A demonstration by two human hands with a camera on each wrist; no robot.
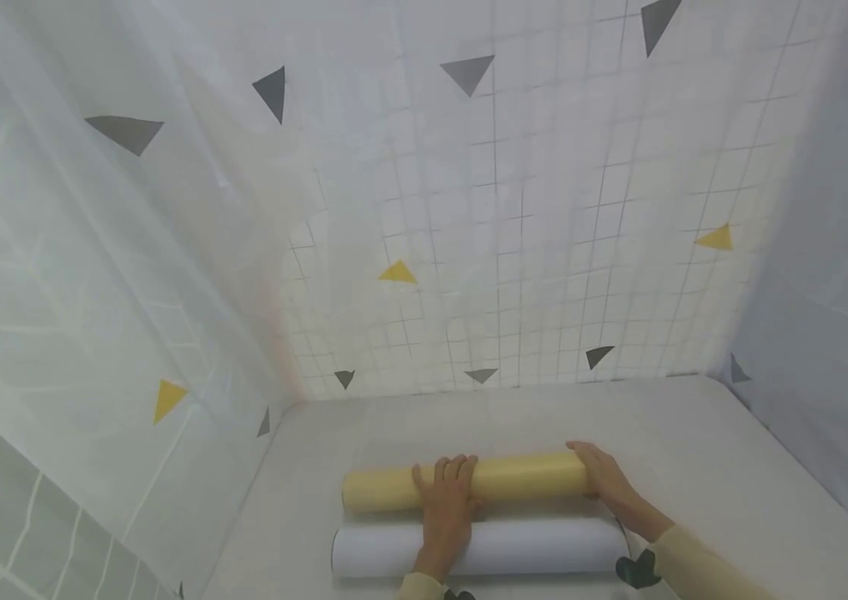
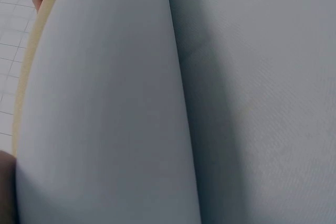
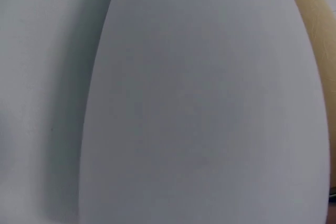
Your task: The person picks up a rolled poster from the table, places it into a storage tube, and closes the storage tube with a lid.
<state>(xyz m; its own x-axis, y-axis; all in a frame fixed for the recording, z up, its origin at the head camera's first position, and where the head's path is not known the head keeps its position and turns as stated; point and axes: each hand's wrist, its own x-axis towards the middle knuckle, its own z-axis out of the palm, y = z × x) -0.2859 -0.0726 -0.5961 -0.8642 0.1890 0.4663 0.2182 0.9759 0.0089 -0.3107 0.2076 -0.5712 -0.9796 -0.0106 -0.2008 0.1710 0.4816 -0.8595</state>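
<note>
A yellow roll (image 1: 521,477) lies crosswise on the pale surface, and a thicker-looking white roll (image 1: 544,546) lies nearer to me, alongside it. My left hand (image 1: 448,508) reaches over the white roll and grips the yellow one near its middle, fingers bent over the top. At the yellow roll's right end, my right hand (image 1: 607,479) holds it with fingers over the far side and thumb on the near side. Both wrist views are mostly filled by the white roll (image 2: 110,98), with a yellow strip (image 3: 317,40) along its edge.
A translucent sheet wall with a grid pattern (image 1: 499,208) and grey and yellow triangles rises behind the surface (image 1: 303,467). Similar sheets stand at the left (image 1: 116,250) and right (image 1: 829,333). A green cloth with white lines (image 1: 11,500) shows at lower left.
</note>
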